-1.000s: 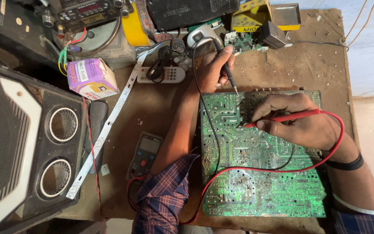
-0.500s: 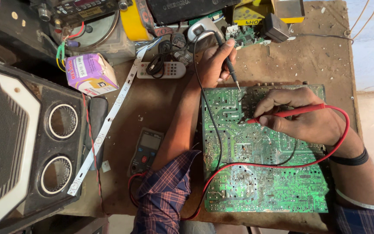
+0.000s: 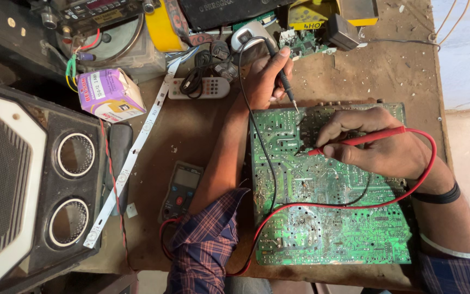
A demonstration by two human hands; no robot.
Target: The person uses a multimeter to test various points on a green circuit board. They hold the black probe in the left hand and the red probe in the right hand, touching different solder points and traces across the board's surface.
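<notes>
The left hand (image 3: 265,79) reaches up the tabletop (image 3: 191,130) from a plaid sleeve, forearm stretched straight along the left edge of the board (image 3: 333,218), its grip closed pen-fashion round the black probe (image 3: 285,81); the probe slants down to the right with its metal tip touching the board's upper edge. The right hand (image 3: 373,144) comes in from the right, wrist bent and knuckles arched over the upper middle of the board, thumb and fingers pinched shut on the red probe (image 3: 363,140), which lies almost level and points left, its tip on the solder side near the black tip. A black band circles the right wrist. The board is a large green circuit board lying flat, solder side up, on the right half of the tabletop, below both hands. The red lead (image 3: 431,163) loops out past the right hand, then runs back across the board towards the sleeve; the black lead (image 3: 257,141) drops from the left hand along the board's left side. A meter (image 3: 181,188) lies left of the left forearm, near the elbow. Further left stands a speaker (image 3: 33,185), with a white strip (image 3: 129,163) running slantwise beside it, a purple box (image 3: 110,93) above and a white remote (image 3: 202,87) just left of the left hand.
</notes>
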